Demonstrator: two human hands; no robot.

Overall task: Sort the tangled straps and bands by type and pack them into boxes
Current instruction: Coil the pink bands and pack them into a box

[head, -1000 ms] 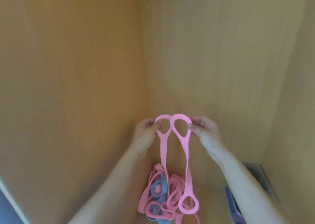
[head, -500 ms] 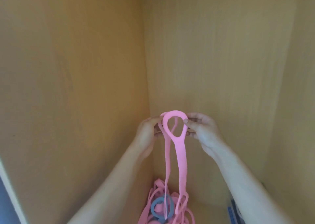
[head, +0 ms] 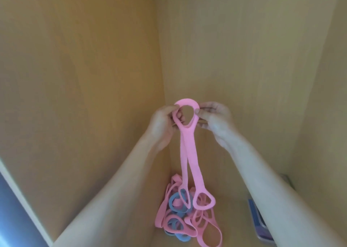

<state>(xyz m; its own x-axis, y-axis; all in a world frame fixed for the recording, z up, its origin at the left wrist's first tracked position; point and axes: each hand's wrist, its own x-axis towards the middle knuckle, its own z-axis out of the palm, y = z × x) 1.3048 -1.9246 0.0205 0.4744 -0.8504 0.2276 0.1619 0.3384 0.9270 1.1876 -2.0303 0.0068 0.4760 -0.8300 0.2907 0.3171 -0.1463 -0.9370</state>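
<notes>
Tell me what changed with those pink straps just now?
The left hand and right hand came together, so the top loops of the two pink straps, side by side a second ago, now lie stacked as one. Each hand still pinches its loop; nothing was let go. The pile of pink and blue bands below stayed put.

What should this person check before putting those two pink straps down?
1. Grip: the left hand and the right hand both pinch the top ring of the pink straps. Ok.
2. Top ends lined up: they read as a single ring. Ok.
3. Lower loops free of the pile: they hang in front of it, and contact or snagging is unclear. Cannot tell.
4. Pile sorted by type: pink straps and blue bands lie mixed together. Not ok.
5. Box ready: only a purple object shows beside the right forearm. Cannot tell.
</notes>
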